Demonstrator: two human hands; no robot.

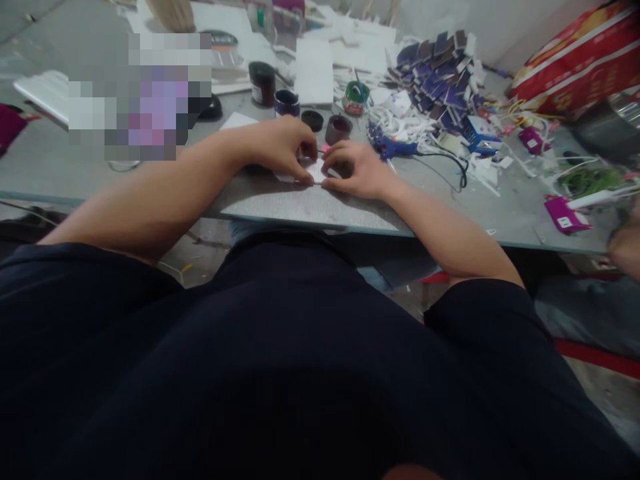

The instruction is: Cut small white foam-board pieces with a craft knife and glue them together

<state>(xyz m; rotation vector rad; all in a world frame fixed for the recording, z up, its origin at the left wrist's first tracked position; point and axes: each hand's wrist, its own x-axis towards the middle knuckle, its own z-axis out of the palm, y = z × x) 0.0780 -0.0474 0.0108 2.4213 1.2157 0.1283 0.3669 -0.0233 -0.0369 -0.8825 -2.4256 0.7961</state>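
Note:
Near the table's front edge, a small white flat piece (316, 171) with a thin dark edge lies between my two hands. My left hand (286, 145) curls over its left side, thumb and fingers pressed on it. On the other side, my right hand (359, 168) pinches it with thumb and fingertips. The two thumbs almost meet at the near edge, and the fingers cover much of the piece. Just behind the hands stand an open jar of dark paint (339, 127) and a round black lid (312, 120).
A blue glue gun (395, 147) with its cord lies right of my hands. Farther back are a green-rimmed jar (355, 99) with a brush, a dark blue jar (287, 102), white scraps and a heap of purple-and-white pieces (435, 73). Another person's hand (625, 245) shows at the right edge.

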